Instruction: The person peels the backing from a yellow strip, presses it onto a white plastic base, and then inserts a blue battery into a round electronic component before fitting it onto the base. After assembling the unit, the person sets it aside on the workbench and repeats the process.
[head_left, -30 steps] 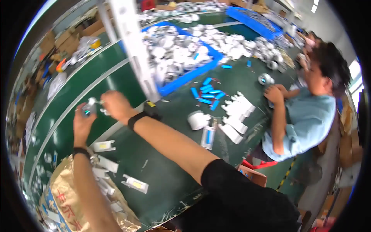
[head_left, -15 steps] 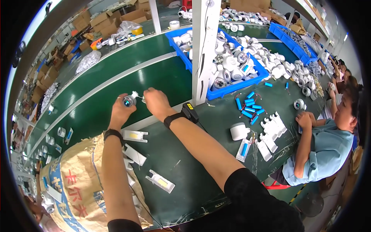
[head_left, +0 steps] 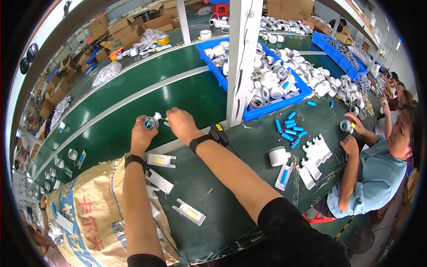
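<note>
My left hand grips a small white round device with a dark face that shows a blue glow. A short white neck sticks out of the device toward my right hand. The right fingers are pinched together just beside that neck, on a small whitish piece whose kind I cannot make out. Both hands are over the green belt. Below them on the bench lie white flat panels with yellow strips, one of them close to my left wrist.
A tan woven sack stands under my left forearm. A blue crate of white round parts sits behind a white post. Blue cylindrical cells and white brackets lie rightward. A co-worker sits at right, holding a similar device.
My hands keep nearly the same hold on the device, while the whole view shifts slightly. At right, the co-worker's hand has come up around a round device.
</note>
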A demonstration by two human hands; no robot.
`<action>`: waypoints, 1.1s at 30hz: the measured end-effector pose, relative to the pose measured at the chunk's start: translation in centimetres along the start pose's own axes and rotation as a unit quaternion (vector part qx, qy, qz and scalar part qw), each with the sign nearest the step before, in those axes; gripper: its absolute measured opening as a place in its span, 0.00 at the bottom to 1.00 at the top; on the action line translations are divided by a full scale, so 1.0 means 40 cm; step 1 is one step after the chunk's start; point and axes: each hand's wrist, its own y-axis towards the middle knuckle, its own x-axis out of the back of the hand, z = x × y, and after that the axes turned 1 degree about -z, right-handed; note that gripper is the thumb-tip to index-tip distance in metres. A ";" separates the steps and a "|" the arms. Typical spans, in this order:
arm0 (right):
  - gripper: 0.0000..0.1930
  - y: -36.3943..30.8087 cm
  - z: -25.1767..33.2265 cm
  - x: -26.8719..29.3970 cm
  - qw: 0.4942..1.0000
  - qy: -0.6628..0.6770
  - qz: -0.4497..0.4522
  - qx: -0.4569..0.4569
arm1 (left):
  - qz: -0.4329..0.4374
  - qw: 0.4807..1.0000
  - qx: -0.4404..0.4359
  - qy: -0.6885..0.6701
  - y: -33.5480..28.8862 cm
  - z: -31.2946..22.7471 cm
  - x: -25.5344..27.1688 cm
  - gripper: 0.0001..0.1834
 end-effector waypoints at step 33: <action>0.46 -0.651 -0.167 0.610 0.924 -0.310 -0.011 -0.225 | 0.096 0.993 -0.067 0.012 -0.252 -0.479 -0.074 0.36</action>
